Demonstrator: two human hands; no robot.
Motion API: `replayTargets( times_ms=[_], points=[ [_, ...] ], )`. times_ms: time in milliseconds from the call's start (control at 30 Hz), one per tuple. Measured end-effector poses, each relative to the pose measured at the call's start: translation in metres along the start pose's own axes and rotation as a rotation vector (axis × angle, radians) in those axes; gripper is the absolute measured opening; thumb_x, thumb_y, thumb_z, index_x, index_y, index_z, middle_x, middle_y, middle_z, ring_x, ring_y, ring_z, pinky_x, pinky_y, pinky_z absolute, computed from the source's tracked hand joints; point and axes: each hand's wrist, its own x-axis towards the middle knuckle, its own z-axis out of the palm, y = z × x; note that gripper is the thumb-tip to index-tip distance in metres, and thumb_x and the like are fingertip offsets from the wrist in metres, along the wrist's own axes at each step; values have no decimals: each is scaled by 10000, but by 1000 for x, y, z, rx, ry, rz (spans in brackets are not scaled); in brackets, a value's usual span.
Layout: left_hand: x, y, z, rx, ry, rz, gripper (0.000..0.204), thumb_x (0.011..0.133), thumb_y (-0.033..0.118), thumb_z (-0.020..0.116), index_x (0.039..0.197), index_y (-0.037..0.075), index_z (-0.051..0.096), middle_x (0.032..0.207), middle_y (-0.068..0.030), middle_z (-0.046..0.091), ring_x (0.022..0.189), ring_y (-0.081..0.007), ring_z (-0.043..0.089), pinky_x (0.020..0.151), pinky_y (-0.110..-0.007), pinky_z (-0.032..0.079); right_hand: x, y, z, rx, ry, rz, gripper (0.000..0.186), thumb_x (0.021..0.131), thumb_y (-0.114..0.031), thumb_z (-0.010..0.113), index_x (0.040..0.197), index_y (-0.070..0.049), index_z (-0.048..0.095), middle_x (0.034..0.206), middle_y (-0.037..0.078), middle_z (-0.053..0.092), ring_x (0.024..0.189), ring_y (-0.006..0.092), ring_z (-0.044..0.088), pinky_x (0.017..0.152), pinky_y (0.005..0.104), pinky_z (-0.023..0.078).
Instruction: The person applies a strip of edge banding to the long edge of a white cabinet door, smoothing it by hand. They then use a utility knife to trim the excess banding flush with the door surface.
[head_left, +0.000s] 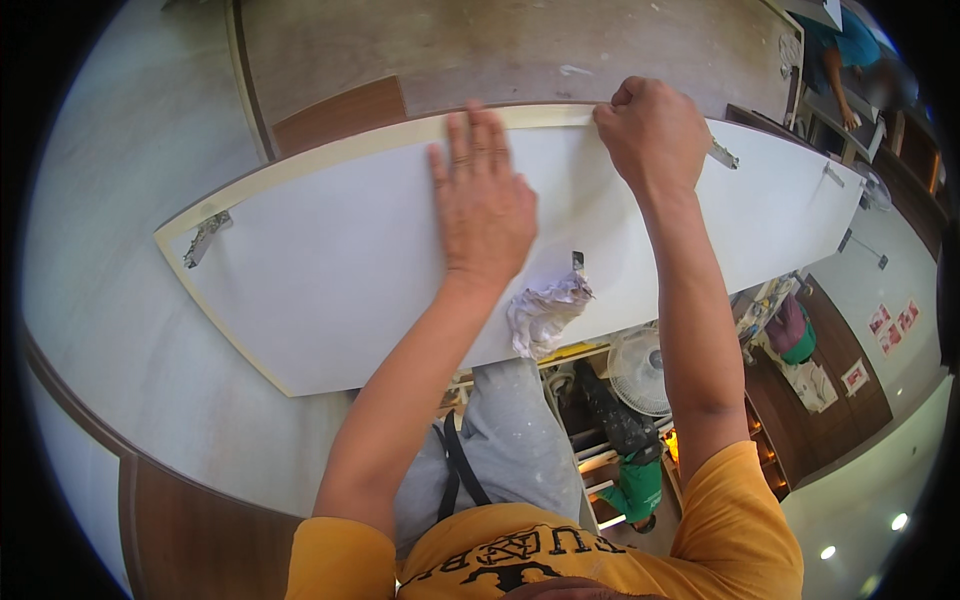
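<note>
White panel: the long board (330, 270) lies broadside in front of me, its near edge above my grey trousers (515, 430).
Border: a cream edging strip (330, 155) follows the far edge and turns down the left end.
My left hand: palm down (487, 220) over the panel, fingers stretched out and slightly parted, their tips across the cream strip.
My right hand: curled closed (655, 135) at the far edge, thumb and forefinger drawn together where the strip reaches them; I cannot tell whether they pinch it.
Cloth: a crumpled whitish rag (548, 315) rests on the panel near its close edge, between my forearms.
Grey pieces: one ragged strip (205, 238) sits at the left corner, another (724, 153) just right of my right hand.
Beyond the far edge: a brown rectangular board (340, 112).
Below right: a white-bladed fan (640, 370) and a co-worker in green (635, 487).
</note>
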Motion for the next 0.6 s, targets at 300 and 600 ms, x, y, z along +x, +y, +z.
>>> replayTargets(
  times_ms=[300,600],
  points=[
    [27,44,40,-21,-22,281,720,968,213,581,1605,-30,350,1716,-178,285,1600,-335,244,1298,-543,166,-4,-5,3,-72,65,-36,205,813,-310,755,868,-120,811,814,164,760,787,373,753,712,474,595],
    [-19,-95,-58,271,-5,28,803,1037,442,546,1674,64,235,1764,-106,182,1616,-271,209,1290,-542,188,-3,-3,-6,-45,-59,16,259,833,-257,687,1035,-133,790,972,157,778,924,368,748,810,476,587]
  ],
)
